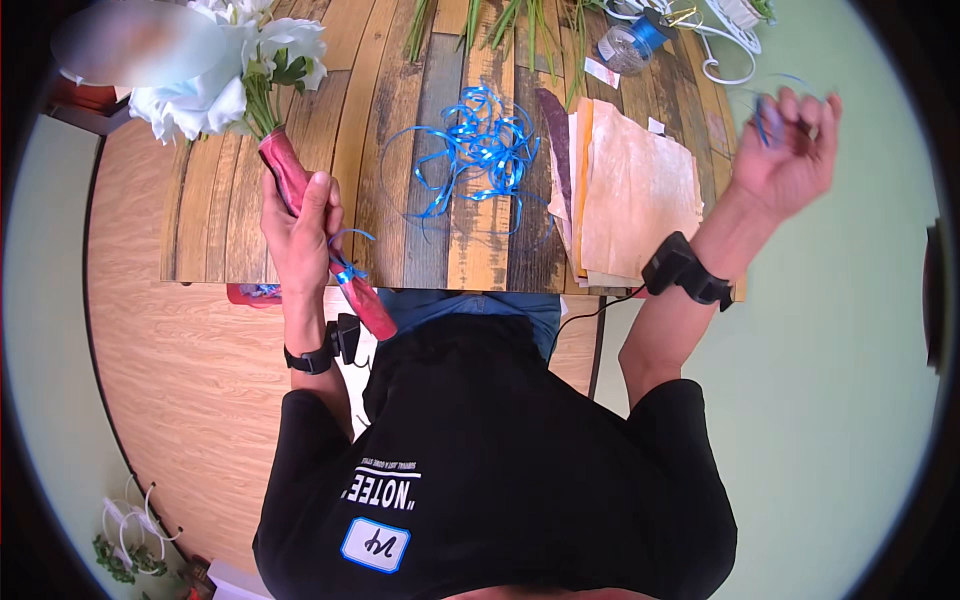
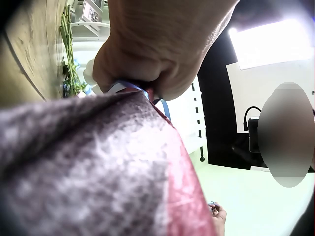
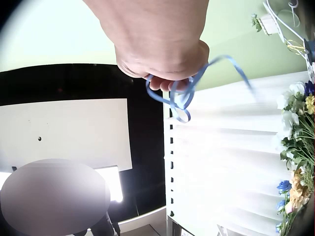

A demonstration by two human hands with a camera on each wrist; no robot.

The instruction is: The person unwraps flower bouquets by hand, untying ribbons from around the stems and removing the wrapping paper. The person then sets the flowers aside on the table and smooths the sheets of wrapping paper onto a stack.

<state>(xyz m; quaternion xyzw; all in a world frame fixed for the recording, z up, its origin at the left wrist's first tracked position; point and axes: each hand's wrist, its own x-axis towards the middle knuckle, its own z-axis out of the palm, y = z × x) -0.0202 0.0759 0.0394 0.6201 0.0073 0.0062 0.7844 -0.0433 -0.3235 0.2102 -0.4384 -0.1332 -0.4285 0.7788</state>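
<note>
My left hand (image 1: pixel 300 235) grips the dark red paper wrap (image 1: pixel 287 170) around the stems of a white flower bouquet (image 1: pixel 215 90). Below the hand, a blue ribbon (image 1: pixel 347 270) is tied round the wrap, whose lower end points toward my body. In the left wrist view the wrap (image 2: pixel 98 172) fills the foreground, with ribbon at the fingers. My right hand (image 1: pixel 790 160) is raised past the table's right edge, fingers curled round a blue ribbon piece (image 3: pixel 182 101), which loops below them in the right wrist view.
A tangle of blue ribbon (image 1: pixel 480 155) lies mid-table. Right of it are stacked paper sheets (image 1: pixel 640 195). Green stems (image 1: pixel 510 25), a ribbon spool (image 1: pixel 645 35) and a clear jar (image 1: pixel 622 52) are at the far edge. A red container (image 1: pixel 250 294) is below the near edge.
</note>
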